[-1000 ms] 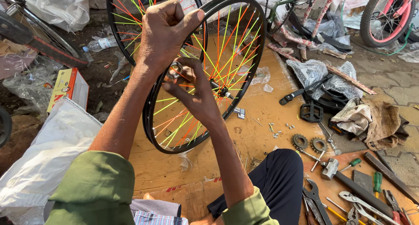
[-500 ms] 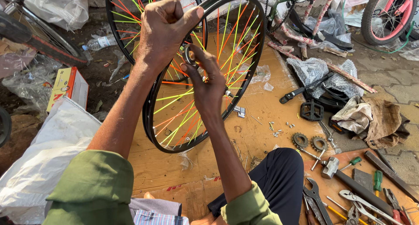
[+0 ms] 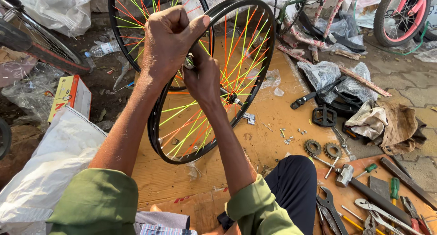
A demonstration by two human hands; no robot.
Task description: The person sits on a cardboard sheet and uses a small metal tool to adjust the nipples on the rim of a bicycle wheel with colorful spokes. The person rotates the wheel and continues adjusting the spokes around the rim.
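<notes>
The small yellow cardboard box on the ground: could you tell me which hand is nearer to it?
Left. The left hand grips the wheel rim right of the box; the right hand lies farther right, among the spokes.

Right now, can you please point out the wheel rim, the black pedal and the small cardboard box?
wheel rim [image 3: 157, 125]: head view, on the black rim's left edge.
black pedal [image 3: 324, 116]: head view, on the middle of its body.
cardboard box [image 3: 68, 96]: head view, on its yellow and orange top face.
</notes>
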